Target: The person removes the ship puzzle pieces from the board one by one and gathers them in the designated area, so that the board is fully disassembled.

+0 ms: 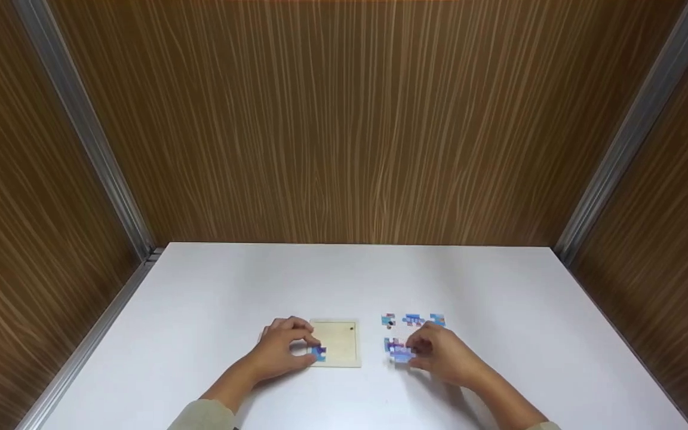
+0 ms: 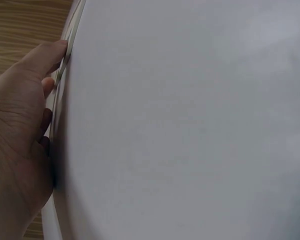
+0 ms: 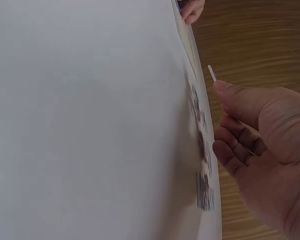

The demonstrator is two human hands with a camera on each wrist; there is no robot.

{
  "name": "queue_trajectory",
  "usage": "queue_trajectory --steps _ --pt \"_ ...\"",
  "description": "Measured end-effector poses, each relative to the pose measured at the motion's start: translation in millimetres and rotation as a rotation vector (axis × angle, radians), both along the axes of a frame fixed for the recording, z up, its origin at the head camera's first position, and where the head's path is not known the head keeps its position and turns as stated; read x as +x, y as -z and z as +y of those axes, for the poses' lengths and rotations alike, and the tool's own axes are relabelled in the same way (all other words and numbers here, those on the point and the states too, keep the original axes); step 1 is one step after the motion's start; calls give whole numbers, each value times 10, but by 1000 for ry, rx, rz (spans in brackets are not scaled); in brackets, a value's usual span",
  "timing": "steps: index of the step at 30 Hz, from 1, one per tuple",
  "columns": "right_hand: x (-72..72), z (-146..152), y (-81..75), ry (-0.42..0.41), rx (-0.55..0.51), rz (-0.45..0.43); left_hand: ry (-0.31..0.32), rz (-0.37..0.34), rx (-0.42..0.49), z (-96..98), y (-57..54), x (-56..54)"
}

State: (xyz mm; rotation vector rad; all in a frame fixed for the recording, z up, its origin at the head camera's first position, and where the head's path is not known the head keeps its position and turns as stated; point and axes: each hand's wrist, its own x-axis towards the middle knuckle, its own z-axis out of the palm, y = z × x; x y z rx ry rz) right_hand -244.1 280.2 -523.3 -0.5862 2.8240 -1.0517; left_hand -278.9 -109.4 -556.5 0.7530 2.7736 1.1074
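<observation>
A pale, shallow square puzzle tray (image 1: 341,343) lies on the white table. At its lower left corner is a blue and purple jigsaw piece (image 1: 320,354), with the thumb and forefinger of my left hand (image 1: 281,349) curled at its edges. To the right of the tray, my right hand (image 1: 442,355) pinches another bluish-purple jigsaw piece (image 1: 402,356) between thumb and forefinger. The right wrist view shows that held piece (image 3: 211,73) edge-on, raised above the table, with the other fingers loosely curled. In the left wrist view, the left thumb (image 2: 54,50) meets the tray's edge.
Several loose jigsaw pieces lie right of the tray, among them a corner piece (image 1: 437,319), a lettered piece (image 1: 413,319) and one at the upper left (image 1: 387,319). Wood-grain panels (image 1: 344,119) stand behind and at both sides of the table (image 1: 248,275).
</observation>
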Motion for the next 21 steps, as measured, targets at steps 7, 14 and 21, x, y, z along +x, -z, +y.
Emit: queue_trajectory --steps 7,14,21 --pt "1 198 -28 55 8 -37 -4 -9 3 3 -15 -4" --pt "6 297 -44 58 6 -80 0 -3 4 5 -1 -8" --pt "35 343 -38 29 22 -62 13 -16 1 -9 -3 -2"
